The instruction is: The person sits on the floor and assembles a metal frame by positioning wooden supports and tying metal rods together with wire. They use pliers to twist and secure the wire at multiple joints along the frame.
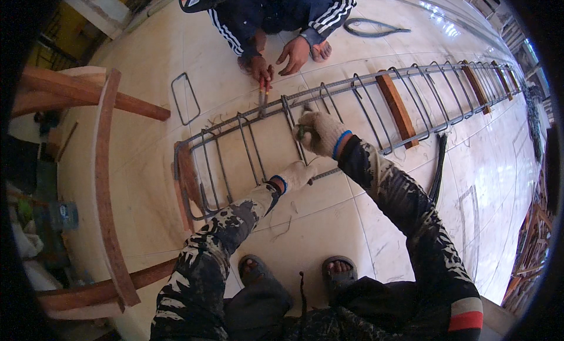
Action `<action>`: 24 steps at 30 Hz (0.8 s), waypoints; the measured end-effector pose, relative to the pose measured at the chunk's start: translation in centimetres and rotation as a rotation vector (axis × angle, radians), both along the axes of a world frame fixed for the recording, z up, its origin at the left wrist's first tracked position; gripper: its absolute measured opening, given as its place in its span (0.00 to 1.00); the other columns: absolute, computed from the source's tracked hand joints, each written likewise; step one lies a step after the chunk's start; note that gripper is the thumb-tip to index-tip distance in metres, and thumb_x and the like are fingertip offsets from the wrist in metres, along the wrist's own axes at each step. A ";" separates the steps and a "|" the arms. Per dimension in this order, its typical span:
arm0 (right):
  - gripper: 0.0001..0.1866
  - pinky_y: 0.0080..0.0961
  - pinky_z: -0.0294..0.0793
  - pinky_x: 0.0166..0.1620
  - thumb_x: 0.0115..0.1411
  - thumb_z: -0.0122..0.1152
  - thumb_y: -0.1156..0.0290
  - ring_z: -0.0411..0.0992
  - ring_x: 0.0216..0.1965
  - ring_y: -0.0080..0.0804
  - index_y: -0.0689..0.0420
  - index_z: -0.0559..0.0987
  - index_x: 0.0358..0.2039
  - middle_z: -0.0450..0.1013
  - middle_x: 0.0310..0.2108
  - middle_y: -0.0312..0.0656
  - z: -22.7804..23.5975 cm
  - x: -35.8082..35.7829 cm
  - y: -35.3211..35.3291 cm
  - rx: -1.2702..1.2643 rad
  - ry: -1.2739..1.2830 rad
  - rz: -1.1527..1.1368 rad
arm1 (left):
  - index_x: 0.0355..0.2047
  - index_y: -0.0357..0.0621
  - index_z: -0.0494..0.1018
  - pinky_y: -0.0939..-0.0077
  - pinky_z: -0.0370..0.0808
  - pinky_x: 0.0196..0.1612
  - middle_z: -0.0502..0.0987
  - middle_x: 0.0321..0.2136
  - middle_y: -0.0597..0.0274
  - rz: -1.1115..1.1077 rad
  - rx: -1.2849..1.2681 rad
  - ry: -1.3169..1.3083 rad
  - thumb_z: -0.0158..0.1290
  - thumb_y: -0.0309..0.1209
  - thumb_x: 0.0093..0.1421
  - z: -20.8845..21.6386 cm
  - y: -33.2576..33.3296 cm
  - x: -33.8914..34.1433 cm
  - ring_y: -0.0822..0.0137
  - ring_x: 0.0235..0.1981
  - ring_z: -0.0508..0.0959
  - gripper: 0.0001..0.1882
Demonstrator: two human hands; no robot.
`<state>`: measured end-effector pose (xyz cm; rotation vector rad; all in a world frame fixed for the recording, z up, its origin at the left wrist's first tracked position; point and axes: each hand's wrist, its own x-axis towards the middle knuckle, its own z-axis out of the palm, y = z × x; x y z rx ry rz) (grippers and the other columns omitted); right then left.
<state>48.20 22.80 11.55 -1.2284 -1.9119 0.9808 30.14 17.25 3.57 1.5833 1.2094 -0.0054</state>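
Observation:
A long rebar cage point(252, 148) lies across the floor, its bars ringed by rectangular steel stirrups. My left hand point(295, 175), in a white knitted glove, grips the near side of the cage where a stirrup meets the long bar. Above the cage, my right hand point(322, 134) is closed, gloved too; something small and dark shows at its fingers, too hidden to name. Across from me, a crouching person point(276, 12) holds pincers with red handles point(262, 100) at the far bar. That person's other hand point(295, 54) holds nothing visible.
Wooden blocks point(397, 109) prop the cage off the tiles. One loose stirrup point(185, 99) lies beyond its left end. A wooden frame point(106, 182) stands at left. A bundle of dark wire point(438, 167) rests at right, and a wire coil point(376, 28) lies beyond the cage.

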 end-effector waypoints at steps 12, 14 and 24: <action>0.13 0.22 0.78 0.29 0.64 0.59 0.77 0.80 0.35 0.31 0.64 0.78 0.48 0.81 0.39 0.46 2.6 0.2 -2.6 -0.088 0.085 0.240 | 0.28 0.36 0.79 0.60 0.75 0.38 0.79 0.25 0.50 0.087 -0.111 -0.099 0.52 0.54 0.60 4.3 -0.3 0.4 0.56 0.30 0.80 0.28; 0.10 0.19 0.76 0.26 0.69 0.54 0.75 0.79 0.32 0.28 0.64 0.78 0.47 0.81 0.38 0.45 -3.1 1.5 -0.6 -0.010 0.185 0.136 | 0.27 0.38 0.78 0.62 0.75 0.36 0.78 0.24 0.53 0.110 -0.212 -0.073 0.53 0.54 0.60 3.1 0.2 1.4 0.60 0.28 0.78 0.28; 0.04 0.32 0.78 0.29 0.51 0.58 0.78 0.80 0.27 0.38 0.59 0.80 0.27 0.80 0.29 0.47 1.7 -0.9 -1.7 0.031 -0.110 -0.080 | 0.28 0.42 0.78 0.65 0.72 0.27 0.75 0.22 0.63 0.055 -0.189 -0.111 0.52 0.51 0.62 2.9 0.0 1.0 0.66 0.23 0.76 0.23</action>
